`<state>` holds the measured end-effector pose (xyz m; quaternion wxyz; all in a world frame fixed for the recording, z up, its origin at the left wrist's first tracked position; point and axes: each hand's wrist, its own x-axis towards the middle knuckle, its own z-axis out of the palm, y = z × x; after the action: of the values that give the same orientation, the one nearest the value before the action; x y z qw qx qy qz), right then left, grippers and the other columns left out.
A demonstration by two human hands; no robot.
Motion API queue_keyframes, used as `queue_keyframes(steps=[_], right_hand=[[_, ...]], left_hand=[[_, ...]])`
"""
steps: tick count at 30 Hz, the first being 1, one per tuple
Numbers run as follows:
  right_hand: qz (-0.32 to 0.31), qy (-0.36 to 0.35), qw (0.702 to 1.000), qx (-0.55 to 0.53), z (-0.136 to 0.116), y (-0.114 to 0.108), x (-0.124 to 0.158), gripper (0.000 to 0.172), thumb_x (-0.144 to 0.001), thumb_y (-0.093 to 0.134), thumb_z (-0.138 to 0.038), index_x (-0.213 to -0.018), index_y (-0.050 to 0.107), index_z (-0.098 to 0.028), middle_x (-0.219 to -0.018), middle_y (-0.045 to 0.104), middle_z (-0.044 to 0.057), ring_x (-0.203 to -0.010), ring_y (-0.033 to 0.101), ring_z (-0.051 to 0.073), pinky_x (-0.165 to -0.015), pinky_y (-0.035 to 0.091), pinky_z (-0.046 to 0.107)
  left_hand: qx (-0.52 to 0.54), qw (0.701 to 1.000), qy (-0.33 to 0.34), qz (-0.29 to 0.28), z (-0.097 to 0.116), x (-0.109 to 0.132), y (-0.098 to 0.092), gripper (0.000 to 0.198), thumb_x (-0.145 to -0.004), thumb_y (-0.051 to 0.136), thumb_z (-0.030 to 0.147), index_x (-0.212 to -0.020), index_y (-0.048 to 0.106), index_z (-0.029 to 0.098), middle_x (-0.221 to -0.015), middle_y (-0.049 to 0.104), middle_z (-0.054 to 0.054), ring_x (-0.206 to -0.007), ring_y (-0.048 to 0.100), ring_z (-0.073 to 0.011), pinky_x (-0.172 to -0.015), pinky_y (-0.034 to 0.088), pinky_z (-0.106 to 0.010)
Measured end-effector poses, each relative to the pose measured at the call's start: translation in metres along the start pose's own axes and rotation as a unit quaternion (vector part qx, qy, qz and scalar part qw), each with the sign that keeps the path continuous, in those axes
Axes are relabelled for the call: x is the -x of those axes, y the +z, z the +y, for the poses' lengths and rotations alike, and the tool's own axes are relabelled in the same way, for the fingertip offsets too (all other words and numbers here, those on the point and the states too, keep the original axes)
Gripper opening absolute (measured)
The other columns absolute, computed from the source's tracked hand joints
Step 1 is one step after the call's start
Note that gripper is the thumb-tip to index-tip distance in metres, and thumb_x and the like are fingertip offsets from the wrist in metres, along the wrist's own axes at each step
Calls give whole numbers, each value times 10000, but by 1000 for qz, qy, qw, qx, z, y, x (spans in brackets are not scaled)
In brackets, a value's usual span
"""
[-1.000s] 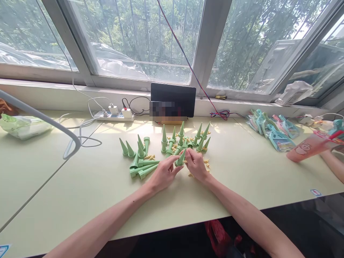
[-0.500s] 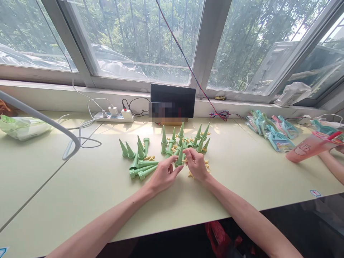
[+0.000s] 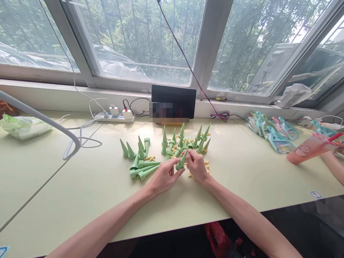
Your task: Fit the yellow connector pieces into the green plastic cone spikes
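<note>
My left hand (image 3: 164,175) pinches the wide base of a green plastic cone spike (image 3: 182,160) that tilts up to the right. My right hand (image 3: 197,167) grips the same cone near its upper part, fingers closed round it. Both hands hover just above the pale green table (image 3: 80,186). Behind them several green cones (image 3: 182,138) stand upright, and more lie flat at the left (image 3: 142,170). Small yellow pieces (image 3: 206,164) are scattered among the cones.
A dark tablet (image 3: 173,101) leans on the window sill, with a power strip (image 3: 115,115) and cables to its left. Teal packaged items (image 3: 271,130) lie at the right. Another person's forearm (image 3: 333,165) holds a pink packet (image 3: 309,150). A white lamp arm (image 3: 40,118) crosses the left.
The held cone has tilted a little more to the right, and my fingers have shifted slightly on it. The hands stay in the same place.
</note>
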<state>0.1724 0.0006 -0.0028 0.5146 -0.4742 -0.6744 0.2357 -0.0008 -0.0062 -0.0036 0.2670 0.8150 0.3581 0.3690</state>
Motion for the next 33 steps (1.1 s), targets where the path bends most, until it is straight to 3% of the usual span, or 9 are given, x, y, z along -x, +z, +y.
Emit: queue_keyframes(steps=[6, 11, 18, 24, 30, 33], right_hand=[[-11, 28, 999, -17, 0, 1, 0, 360, -1000, 426, -465, -860, 616, -194, -521, 482, -39, -437, 462, 128, -466, 383, 250], [-12, 25, 999, -20, -3, 1, 0, 356, -1002, 426, -452, -854, 612, -188, -539, 505, -31, -463, 488, 131, -480, 395, 247], [11, 4, 1000, -23, -4, -1, 0, 280, -996, 455, -404, -868, 586, -193, -580, 467, -38, -481, 438, 118, -475, 363, 242], [4, 19, 998, -55, -5, 0, 0, 252, -996, 469, -423, -988, 573, -194, -654, 534, -18, -531, 509, 128, -483, 387, 234], [-40, 21, 997, -56, -4, 0, -1, 323, -1008, 431, -460, -934, 582, -184, -621, 513, -32, -455, 456, 99, -456, 359, 224], [-49, 9, 998, -45, -3, 0, -1, 366, -1023, 393, -457, -867, 579, -183, -617, 519, -26, -449, 453, 93, -461, 360, 223]], left_hand=[[12, 1000, 22, -7, -4, 0, 1, 270, -936, 566, 277, -1194, 620, 222, -1108, 643, -64, -568, 508, -63, -569, 463, -224], [13, 999, 27, -15, 0, 1, 0, 267, -960, 506, 233, -1207, 608, 236, -1174, 621, -74, -621, 547, -74, -614, 483, -235], [-17, 999, -16, 35, 0, -1, 1, 285, -952, 520, 309, -1202, 536, 173, -862, 642, -21, -563, 502, -99, -580, 450, -246], [47, 994, -83, 48, 2, -3, -1, 314, -968, 483, 399, -1203, 492, 191, -1027, 659, -66, -506, 517, -76, -530, 430, -234], [59, 991, -99, 66, 5, -4, -3, 327, -973, 454, 407, -1208, 496, 185, -1044, 652, -78, -496, 500, -71, -550, 441, -249], [74, 990, -105, 67, 7, -5, -4, 345, -984, 423, 414, -1230, 514, 190, -885, 642, -29, -477, 471, -80, -525, 414, -246]])
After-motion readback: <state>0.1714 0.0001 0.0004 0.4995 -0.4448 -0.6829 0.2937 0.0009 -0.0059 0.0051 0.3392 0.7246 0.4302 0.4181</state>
